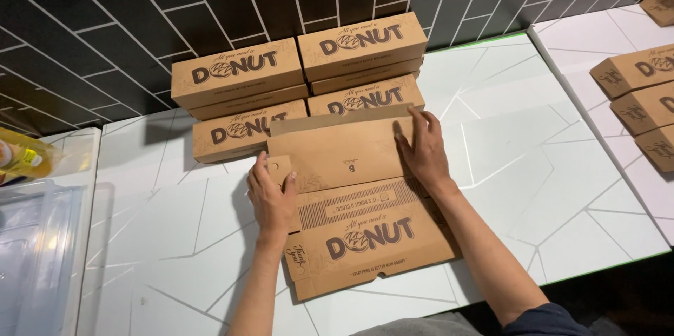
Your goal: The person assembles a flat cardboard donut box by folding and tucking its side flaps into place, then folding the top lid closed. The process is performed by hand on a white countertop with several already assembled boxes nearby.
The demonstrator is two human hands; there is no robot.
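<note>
Head view looks down on a white table [533,188] with thin grey lines, set against a wall of black tiles [105,27]. A flat, unfolded brown cardboard box [358,216] lies on the table in the near middle, with its far panel bent upward. The left hand [272,199] rests on the left side of this box, its fingers [261,167] close together and pressed on a small side flap; it grips nothing. The right hand [423,150] lies on the right end of the raised far panel, fingers [421,120] spread a little and flat on the cardboard, also not closed around anything. Just behind the flat box, touching the wall, stands a stack of folded brown boxes [302,76], in two columns side by side. More brown boxes [639,108] lie on a second white table at the far right. At the left edge there is a clear plastic container [35,252], with a yellow bottle [24,157] beyond it.
</note>
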